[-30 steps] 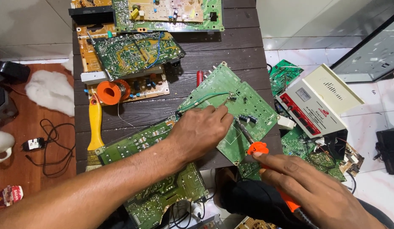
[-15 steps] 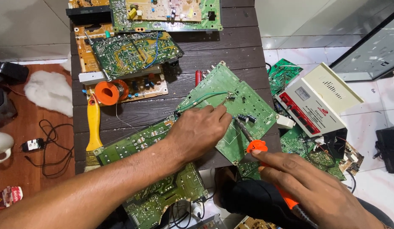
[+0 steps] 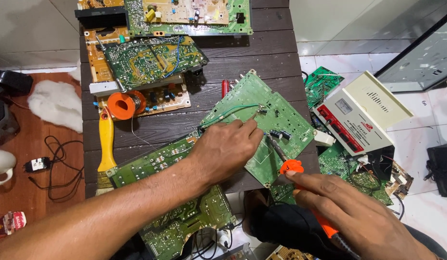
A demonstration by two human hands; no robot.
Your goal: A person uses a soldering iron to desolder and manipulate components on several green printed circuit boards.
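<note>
As half a second before, left hand flat on green circuit board, right hand gripping orange soldering iron.

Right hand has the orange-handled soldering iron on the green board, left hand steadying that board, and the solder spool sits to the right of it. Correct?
Not quite: in the head view the orange solder spool sits to the left of the green board. The right hand does hold the soldering iron, and the left hand rests on that board.

cream box with red label strip, right; perhaps a red-white packet bottom left.
</note>
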